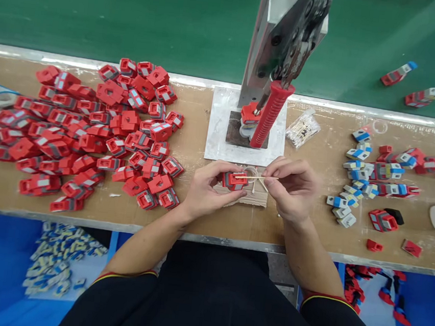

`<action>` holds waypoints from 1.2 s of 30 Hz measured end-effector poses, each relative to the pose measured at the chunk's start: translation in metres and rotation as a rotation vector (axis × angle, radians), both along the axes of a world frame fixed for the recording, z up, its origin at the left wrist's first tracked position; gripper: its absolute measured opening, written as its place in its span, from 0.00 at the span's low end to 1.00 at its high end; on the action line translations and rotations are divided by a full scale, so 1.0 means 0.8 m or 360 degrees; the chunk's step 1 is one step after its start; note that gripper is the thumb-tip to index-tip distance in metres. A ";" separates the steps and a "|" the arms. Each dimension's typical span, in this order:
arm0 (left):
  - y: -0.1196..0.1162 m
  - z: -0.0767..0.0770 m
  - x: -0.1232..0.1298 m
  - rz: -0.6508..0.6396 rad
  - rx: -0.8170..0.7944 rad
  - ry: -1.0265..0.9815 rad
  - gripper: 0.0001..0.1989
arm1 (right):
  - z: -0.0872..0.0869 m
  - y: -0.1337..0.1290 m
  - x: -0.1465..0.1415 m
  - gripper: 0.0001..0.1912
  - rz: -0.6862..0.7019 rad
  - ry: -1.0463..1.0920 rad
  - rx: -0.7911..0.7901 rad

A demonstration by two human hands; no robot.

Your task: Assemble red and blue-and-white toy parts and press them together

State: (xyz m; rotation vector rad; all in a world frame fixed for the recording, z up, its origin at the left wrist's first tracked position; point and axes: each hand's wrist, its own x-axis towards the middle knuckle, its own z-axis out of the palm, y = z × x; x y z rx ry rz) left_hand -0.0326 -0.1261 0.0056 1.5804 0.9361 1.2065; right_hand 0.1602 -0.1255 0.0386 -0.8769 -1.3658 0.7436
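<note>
Between the thumb and fingers of my left hand (209,190) is a red and grey plastic toy part (235,180), its hollow side facing up. My right hand (292,185) pinches a thin wooden cotton swab (256,177). The swab's far end reaches the opening of the part; its tip is hard to make out. Below both hands lies a piece of cardboard (256,197) with more swabs on it. Just beyond stands a hand press (249,127) with a red handle (272,114); another red part (250,114) sits under its plunger.
A large pile of red parts (101,131) covers the bench's left side. A bag of swabs (303,129) lies right of the press. White-blue pieces (354,176) and joined toy parts (388,171) are farther right. Blue bins (58,260) with parts sit below the bench edge.
</note>
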 end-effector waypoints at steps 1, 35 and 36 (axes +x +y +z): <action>0.000 0.000 0.000 0.0008 0.0014 -0.0008 0.18 | -0.001 0.000 -0.001 0.12 0.0008 0.0002 -0.0003; 0.008 -0.004 -0.005 0.0148 0.0200 0.0074 0.15 | 0.004 0.009 0.045 0.06 0.0158 -0.1047 -0.0304; 0.008 -0.004 -0.006 0.0145 0.0205 0.0078 0.15 | 0.006 0.008 0.045 0.06 0.0117 -0.0914 -0.0270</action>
